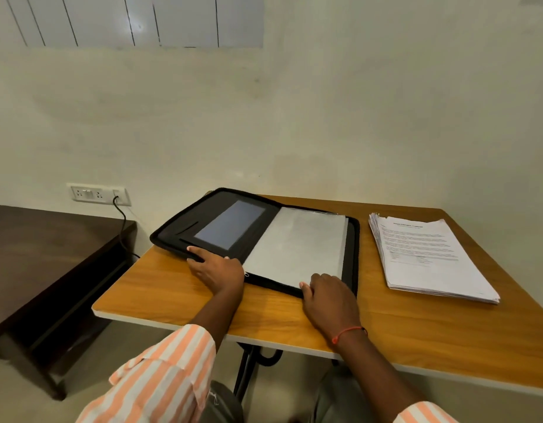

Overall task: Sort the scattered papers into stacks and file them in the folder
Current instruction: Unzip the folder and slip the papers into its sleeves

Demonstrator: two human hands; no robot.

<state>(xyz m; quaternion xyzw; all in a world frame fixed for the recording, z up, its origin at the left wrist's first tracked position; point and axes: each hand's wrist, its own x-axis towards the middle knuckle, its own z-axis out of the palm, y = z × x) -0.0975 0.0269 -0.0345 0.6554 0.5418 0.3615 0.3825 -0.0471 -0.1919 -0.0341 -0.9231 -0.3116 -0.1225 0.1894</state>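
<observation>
On the folder (352, 254), left hand (217, 268) rests flat; right hand (328, 296) pinches its edge (fingertips hidden).

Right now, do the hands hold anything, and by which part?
Left hand lies flat on the folder's left flap, at its near edge. Right hand touches the right half's near edge; whether it grips cannot be told.

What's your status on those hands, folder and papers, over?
Left hand flat on near edge of open folder. Right hand at its front rim, grip unclear. Paper stack lies right of folder, unfiled. Nothing blocks it.
</observation>
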